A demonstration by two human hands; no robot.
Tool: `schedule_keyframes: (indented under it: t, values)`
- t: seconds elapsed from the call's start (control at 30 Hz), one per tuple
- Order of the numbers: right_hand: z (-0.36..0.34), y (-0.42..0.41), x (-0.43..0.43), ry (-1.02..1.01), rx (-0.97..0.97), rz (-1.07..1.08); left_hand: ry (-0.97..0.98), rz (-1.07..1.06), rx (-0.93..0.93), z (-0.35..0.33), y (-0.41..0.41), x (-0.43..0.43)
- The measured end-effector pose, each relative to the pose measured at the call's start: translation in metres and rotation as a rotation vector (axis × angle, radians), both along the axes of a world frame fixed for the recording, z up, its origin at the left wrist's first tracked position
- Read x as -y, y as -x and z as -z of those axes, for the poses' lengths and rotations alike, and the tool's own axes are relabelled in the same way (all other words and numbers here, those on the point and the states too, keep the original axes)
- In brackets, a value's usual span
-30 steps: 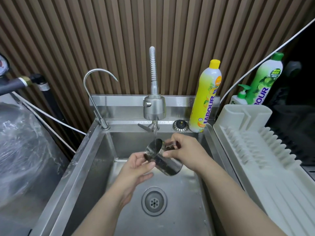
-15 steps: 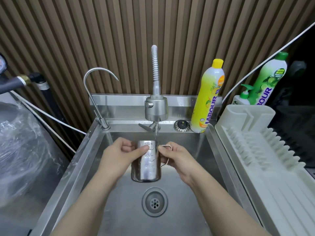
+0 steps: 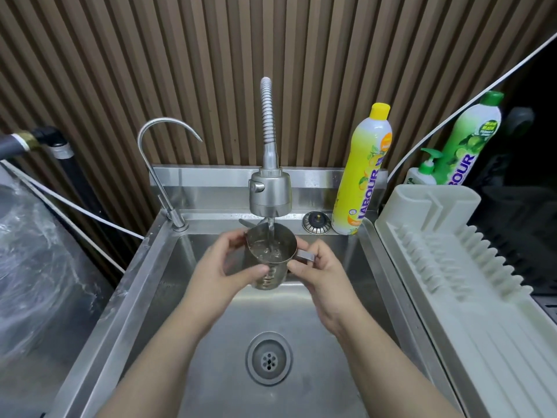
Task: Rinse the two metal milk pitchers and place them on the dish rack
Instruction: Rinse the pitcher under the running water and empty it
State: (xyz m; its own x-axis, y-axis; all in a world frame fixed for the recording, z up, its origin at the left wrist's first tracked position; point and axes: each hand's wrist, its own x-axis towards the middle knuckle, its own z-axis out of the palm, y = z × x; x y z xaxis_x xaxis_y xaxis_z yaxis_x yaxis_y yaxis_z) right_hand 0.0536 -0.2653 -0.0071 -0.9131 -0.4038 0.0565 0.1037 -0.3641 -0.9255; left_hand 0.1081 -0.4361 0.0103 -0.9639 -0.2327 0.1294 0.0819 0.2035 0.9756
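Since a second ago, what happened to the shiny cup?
The shiny metal milk pitcher turned from tipped sideways to upright under the steel tap, filling with water. The left hand came up to grip its body; the right hand pinches its handle. The white plastic dish rack stayed put.

yellow bottle (image 3: 363,176) upright | round plug (image 3: 315,221) just beside, perhaps a strainer | green bottle (image 3: 470,140) far right

Left forearm (image 3: 168,354) and right forearm (image 3: 379,354) reach in from the near edge, converging. Left grip (image 3: 221,268) curls round the pitcher (image 3: 269,275), thumb across its near side; right grip (image 3: 324,274) pinches the handle (image 3: 306,256), fingers curled
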Motion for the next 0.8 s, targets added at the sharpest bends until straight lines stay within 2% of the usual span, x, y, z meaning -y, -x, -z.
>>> schedule_keyframes:
  t: [0.07, 0.17, 0.37, 0.53, 0.67, 0.8]
  values:
    - [0.006, -0.002, 0.006, 0.105, 0.084, -0.041, 0.121, -0.006, -0.014, -0.013, -0.001, 0.007]
    - [0.001, -0.004, 0.008, 0.045, 0.140, -0.061, 0.104, -0.075, 0.021, -0.017, -0.005, 0.010]
    - [0.025, -0.003, -0.004, -0.175, 0.123, -0.035, -0.351, 0.027, 0.277, 0.038, -0.027, -0.013]
    - [0.094, -0.022, -0.006, -0.265, 0.330, -0.028, -0.533, -0.013, 0.472, 0.117, -0.036, -0.025]
    - [0.134, -0.031, -0.003, -0.458, 0.551, -0.019, -0.487, -0.048, 0.724, 0.143, -0.037, -0.028]
    - [0.147, -0.035, -0.002, -0.762, 0.716, -0.157, -0.378, 0.000, 1.025, 0.149, -0.041, -0.026]
